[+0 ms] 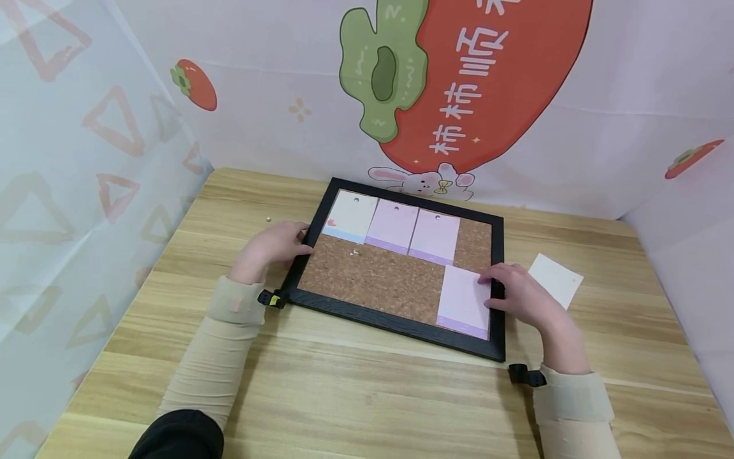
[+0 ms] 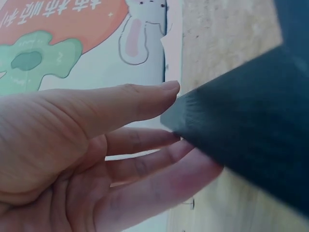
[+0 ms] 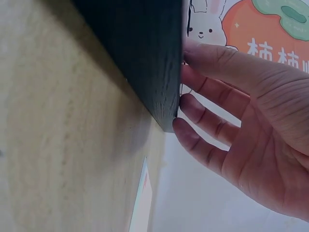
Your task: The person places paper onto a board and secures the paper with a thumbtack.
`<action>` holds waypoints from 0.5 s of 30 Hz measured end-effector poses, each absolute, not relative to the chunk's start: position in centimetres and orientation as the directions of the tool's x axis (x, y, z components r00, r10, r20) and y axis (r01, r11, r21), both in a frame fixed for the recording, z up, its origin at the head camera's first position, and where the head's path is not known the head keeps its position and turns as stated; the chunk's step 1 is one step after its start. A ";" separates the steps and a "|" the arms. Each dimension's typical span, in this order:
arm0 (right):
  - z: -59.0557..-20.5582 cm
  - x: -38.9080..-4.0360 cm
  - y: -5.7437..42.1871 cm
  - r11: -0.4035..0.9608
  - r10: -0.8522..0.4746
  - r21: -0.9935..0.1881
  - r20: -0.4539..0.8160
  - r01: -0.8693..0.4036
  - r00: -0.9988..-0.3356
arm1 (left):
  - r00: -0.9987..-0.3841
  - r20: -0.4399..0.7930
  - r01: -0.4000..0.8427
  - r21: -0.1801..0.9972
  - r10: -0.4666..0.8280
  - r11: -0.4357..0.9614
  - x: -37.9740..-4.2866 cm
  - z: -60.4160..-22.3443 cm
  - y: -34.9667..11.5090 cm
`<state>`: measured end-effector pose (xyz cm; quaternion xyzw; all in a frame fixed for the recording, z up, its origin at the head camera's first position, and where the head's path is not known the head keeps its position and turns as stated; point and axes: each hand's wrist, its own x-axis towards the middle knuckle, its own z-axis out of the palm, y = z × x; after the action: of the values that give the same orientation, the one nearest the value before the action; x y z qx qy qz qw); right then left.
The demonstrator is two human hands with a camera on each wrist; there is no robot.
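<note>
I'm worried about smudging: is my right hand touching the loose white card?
Apart. The right wrist view shows your right hand clear of the loose white card, with pale backdrop between them.

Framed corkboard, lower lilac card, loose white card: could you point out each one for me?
Framed corkboard (image 1: 373, 277): head view, on bare cork near the middle.
Lower lilac card (image 1: 462, 296): head view, on its middle.
Loose white card (image 1: 556, 280): head view, on its visible middle.

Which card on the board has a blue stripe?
The white card at top left; the other three cards on the board have purple stripes.
</note>
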<state>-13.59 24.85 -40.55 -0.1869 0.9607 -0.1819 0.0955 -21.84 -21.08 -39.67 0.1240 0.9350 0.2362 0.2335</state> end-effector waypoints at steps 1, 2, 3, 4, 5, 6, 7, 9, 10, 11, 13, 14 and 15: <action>-40.5 -13.5 24.8 0.864 -0.394 -0.386 -0.116 -0.324 -0.912 | -0.857 -0.382 0.112 0.516 0.346 0.849 -21.8 -39.6 -21.2; -40.5 -13.5 24.8 0.865 -0.392 -0.386 -0.118 -0.321 -0.913 | -0.856 -0.382 0.106 0.530 0.349 0.841 -21.8 -39.5 -21.4; -40.5 -13.5 24.8 0.866 -0.390 -0.386 -0.121 -0.318 -0.913 | -0.856 -0.379 0.105 0.539 0.352 0.836 -21.8 -39.4 -21.6; -40.5 -13.4 24.8 0.867 -0.387 -0.386 -0.124 -0.315 -0.914 | -0.858 -0.373 0.106 0.544 0.353 0.833 -21.8 -39.3 -21.7; -40.5 -13.4 24.7 0.868 -0.384 -0.388 -0.125 -0.311 -0.915 | -0.861 -0.366 0.106 0.550 0.353 0.828 -21.7 -39.3 -21.9; -40.5 -13.3 24.8 0.868 -0.381 -0.390 -0.124 -0.308 -0.916 | -0.864 -0.359 0.106 0.558 0.354 0.823 -21.7 -39.2 -22.0; -40.6 -13.3 24.8 0.867 -0.380 -0.391 -0.122 -0.308 -0.917 | -0.868 -0.348 0.109 0.564 0.355 0.818 -21.7 -39.1 -22.2; -40.7 -13.2 24.8 0.865 -0.382 -0.394 -0.116 -0.310 -0.917 | -0.876 -0.327 0.119 0.565 0.354 0.816 -21.8 -39.0 -22.5; -40.7 -13.2 24.9 0.864 -0.384 -0.395 -0.112 -0.313 -0.917 | -0.882 -0.315 0.123 0.565 0.351 0.816 -21.8 -38.9 -22.6; -40.7 -13.1 24.9 0.862 -0.386 -0.395 -0.106 -0.318 -0.916 | -0.887 -0.301 0.128 0.569 0.351 0.813 -21.8 -38.8 -22.7; -40.8 -13.1 25.0 0.858 -0.393 -0.395 -0.096 -0.327 -0.915 | -0.899 -0.270 0.139 0.570 0.345 0.810 -22.0 -38.8 -23.1; -40.9 -13.1 25.1 0.857 -0.395 -0.395 -0.092 -0.331 -0.914 | -0.905 -0.254 0.143 0.572 0.341 0.808 -22.1 -38.8 -23.3; -40.9 -13.0 25.1 0.855 -0.396 -0.397 -0.088 -0.333 -0.914 | -0.912 -0.238 0.143 0.582 0.335 0.800 -22.2 -38.8 -23.6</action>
<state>-13.04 25.12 -40.90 -0.1901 0.9595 -0.1903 0.0834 -22.17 -23.56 -38.75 0.1280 0.9340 0.2888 0.1669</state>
